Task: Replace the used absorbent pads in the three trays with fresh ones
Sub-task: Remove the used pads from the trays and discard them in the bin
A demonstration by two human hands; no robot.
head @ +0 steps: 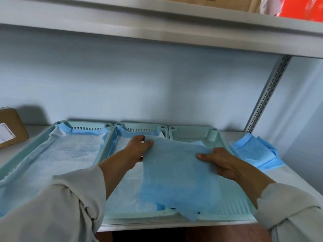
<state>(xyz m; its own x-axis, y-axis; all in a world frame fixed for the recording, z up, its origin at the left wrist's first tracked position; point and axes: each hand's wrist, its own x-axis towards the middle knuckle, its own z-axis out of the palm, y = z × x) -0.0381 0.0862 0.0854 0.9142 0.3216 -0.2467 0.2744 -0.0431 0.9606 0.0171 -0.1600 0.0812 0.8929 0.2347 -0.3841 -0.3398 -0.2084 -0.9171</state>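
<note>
The step in hand appears to be lining the right-hand pale green plastic tray (215, 135), the landmark for all positions below. Its slotted floor shows bare at the near right corner, so it holds no spread pad yet.

Both hands hold one thin blue absorbent pad sheet (176, 173), still partly folded, raised over the landmark tray's left half and overlapping the middle pale green tray (139, 127) next to it on the left. The left hand (139, 148) pinches the sheet's far left corner, thumb on top. The right hand (218, 162) grips the right edge, thumb pressed over the top face and fingers curled beneath. The sheet's near edge hangs past the tray's front rim.

To do the step well, shift the sheet rightward until it is centred over the landmark tray, then open it and lower it flat. Keep the grip at the edges so the middle settles first. Tuck the margins up against the walls, as in the far-left pale green tray (64, 124), whose white-faced, blue-edged pad (70, 154) climbs the back wall.

Edges and room: the trays stand side by side with rims touching, so the sheet can catch the shared rim. The folded stack of blue pads (257, 152) lies just right of the landmark tray on the white metal shelf board (288, 179). The upper grey shelf (157, 32) sits well above, leaving lifting room.
</note>
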